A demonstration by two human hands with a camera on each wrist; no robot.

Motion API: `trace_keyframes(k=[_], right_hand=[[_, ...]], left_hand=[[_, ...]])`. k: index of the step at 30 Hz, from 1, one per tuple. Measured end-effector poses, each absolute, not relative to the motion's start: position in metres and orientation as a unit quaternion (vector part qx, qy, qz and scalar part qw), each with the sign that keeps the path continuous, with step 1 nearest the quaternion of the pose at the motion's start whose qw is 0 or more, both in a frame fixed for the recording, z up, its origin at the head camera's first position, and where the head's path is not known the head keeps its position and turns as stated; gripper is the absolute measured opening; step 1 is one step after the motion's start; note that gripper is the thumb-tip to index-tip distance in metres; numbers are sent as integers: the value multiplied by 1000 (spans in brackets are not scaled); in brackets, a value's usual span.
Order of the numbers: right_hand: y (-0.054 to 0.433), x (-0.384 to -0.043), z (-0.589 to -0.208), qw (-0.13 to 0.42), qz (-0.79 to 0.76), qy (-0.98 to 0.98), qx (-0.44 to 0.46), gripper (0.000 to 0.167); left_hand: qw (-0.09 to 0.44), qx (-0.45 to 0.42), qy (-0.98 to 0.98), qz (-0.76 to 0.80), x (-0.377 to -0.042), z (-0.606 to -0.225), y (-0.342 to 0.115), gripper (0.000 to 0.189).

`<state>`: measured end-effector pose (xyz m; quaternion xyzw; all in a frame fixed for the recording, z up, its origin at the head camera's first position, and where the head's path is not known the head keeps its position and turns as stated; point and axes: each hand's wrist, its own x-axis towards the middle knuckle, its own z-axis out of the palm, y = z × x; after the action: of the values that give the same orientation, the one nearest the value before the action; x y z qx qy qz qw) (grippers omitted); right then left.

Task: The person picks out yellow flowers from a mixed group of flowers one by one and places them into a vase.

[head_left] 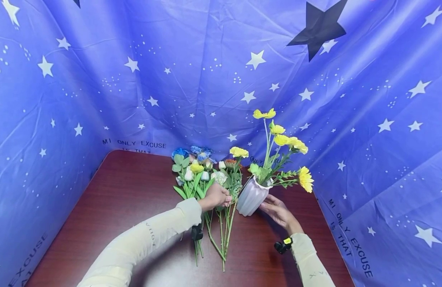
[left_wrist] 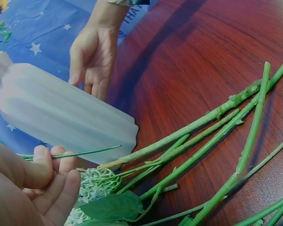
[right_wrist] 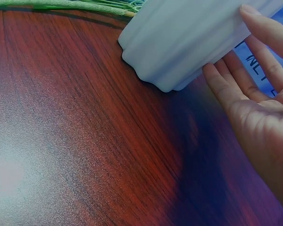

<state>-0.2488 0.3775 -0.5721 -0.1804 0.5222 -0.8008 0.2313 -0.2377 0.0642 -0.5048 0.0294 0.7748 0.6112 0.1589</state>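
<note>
My left hand (head_left: pixel 215 198) pinches a thin green stem (left_wrist: pixel 96 151) between thumb and fingertips, over the loose flowers. The stem's bare end points towards the white fluted vase (head_left: pixel 251 199) in the left wrist view; its other end is hidden by the hand. That vase tilts to the right, with several yellow flowers (head_left: pixel 264 114) and green leaves standing in its mouth. At its lower right side is my right hand (head_left: pixel 278 211), palm turned up. Its fairly straight fingers (right_wrist: pixel 221 84) touch the vase wall, some of them partly behind it.
A pile of artificial flowers lies left of the vase, with blue blooms (head_left: pixel 201 153), white buds (head_left: pixel 188 174) and a yellow carnation (head_left: pixel 239 152). Their long green stems (head_left: pixel 223 243) reach towards the front of the brown table (head_left: pixel 109 199). Starry blue cloth (head_left: pixel 192 79) surrounds the table.
</note>
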Motion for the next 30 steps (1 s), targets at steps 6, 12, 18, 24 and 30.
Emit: trace_keyframes(k=[6,12,18,24,30], right_hand=[[377,-248,-571,234,-800,524,-176,58],[376,-247,-570,235,-804,521,-168,55],[377,-247,-571,236,-805,517,-170,56],[377,-248,-571,237,-804,517,-174,55],[377,-249,-571,234,-803,520,-175,55]], left_hand=[[142,26,773,618,-240,-507,64,9],[131,51,776,615,-243,-508,62,6],[129,84,779,608,-248,-504,58,10],[141,111,772,610,-254,-500,53,11],[154,126,748,634,-261,-494,50,12]])
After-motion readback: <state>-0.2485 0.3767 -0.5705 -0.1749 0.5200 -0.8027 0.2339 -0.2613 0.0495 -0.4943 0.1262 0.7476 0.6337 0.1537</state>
